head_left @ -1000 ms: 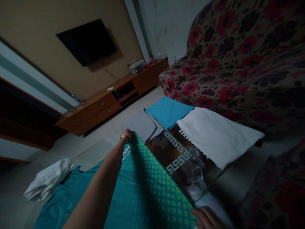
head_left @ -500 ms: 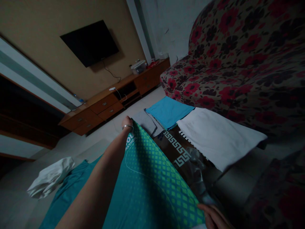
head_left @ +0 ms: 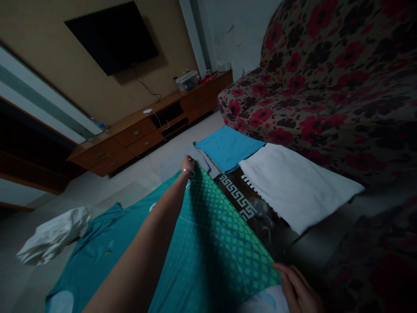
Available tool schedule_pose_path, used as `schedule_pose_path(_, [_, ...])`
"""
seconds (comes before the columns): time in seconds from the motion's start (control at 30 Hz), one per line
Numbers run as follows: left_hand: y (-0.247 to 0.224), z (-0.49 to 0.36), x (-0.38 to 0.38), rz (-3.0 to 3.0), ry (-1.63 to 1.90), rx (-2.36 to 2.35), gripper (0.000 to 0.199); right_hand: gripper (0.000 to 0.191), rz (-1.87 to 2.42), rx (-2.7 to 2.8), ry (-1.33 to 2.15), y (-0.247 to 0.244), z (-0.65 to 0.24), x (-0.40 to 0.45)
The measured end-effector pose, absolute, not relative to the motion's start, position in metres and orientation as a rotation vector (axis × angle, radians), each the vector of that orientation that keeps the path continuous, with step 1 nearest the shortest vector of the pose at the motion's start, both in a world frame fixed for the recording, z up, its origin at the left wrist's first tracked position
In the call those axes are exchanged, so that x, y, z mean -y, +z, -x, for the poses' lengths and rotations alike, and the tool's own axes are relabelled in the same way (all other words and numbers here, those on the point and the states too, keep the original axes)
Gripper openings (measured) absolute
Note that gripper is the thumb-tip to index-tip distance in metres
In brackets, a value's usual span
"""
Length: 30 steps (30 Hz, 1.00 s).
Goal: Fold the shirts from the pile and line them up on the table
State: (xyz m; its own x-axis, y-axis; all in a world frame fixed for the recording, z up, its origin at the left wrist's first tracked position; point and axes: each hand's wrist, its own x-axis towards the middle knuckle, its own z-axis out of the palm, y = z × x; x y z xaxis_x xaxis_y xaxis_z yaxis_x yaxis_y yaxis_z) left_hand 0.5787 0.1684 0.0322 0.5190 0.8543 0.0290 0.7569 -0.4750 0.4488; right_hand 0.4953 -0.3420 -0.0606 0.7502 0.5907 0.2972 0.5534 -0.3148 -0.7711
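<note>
A teal-green T-shirt [head_left: 215, 221] with a bright green diamond pattern and partly hidden white lettering stretches across the foreground. My left hand [head_left: 187, 164], with a silver bracelet at the wrist, is closed on its far corner. At the lower right my right hand [head_left: 298, 284] pinches the near corner, so the patterned edge is pulled straight between both hands. Part of the shirt lies under my left forearm. Just past that edge are a folded blue cloth [head_left: 231, 148] and a folded white cloth [head_left: 298, 184], lying side by side on a dark table with a Greek-key border [head_left: 236, 193].
A crumpled white cloth [head_left: 54, 237] lies at the left. Behind stand a low wooden cabinet [head_left: 137, 134] and a wall-mounted television [head_left: 114, 39]. A floral sofa [head_left: 293, 95] fills the right side. Clear plastic [head_left: 262, 211] rests on the table near the white cloth.
My left hand has shifted a little to the right with the shirt corner. More of the shirt shows at the lower left, and the view has moved slightly. Both hands keep their hold.
</note>
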Motion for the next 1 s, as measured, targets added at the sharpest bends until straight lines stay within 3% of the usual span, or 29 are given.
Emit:
schedule_pose_path(0.2, [0.052, -0.538, -0.130, -2.328, 0.432, -1.105, 0.060, 0.031, 2.036, 0.685, 0.055, -0.032, -0.487, 0.341])
schedule_pose_path(0.47, [0.093, -0.335, 0.007, -2.149, 0.390, -0.876, 0.042, 0.028, 2.039, 0.834, -0.013, -0.004, -0.496, 0.321])
schedule_pose_path(0.57, [0.099, -0.236, 0.055, -2.014, 0.372, -1.039, 0.029, 0.032, 2.055, 1.045, -0.030, 0.002, -0.506, 0.293])
schedule_pose_path(0.7, [0.095, -0.107, 0.108, -1.745, 0.508, -1.364, 0.035, 0.031, 2.165, 1.175, -0.061, -0.005, -0.513, 0.279])
schedule_pose_path(0.87, [0.059, 0.033, 0.174, -1.378, 0.854, -1.838, 0.035, 0.040, 2.301, 0.810, 0.012, -0.029, -0.516, 0.322])
schedule_pose_path(1.0, [0.020, 0.095, 0.211, -1.147, 0.988, -2.188, 0.045, 0.049, 2.218, 0.471, 0.304, -0.036, -0.501, 0.350])
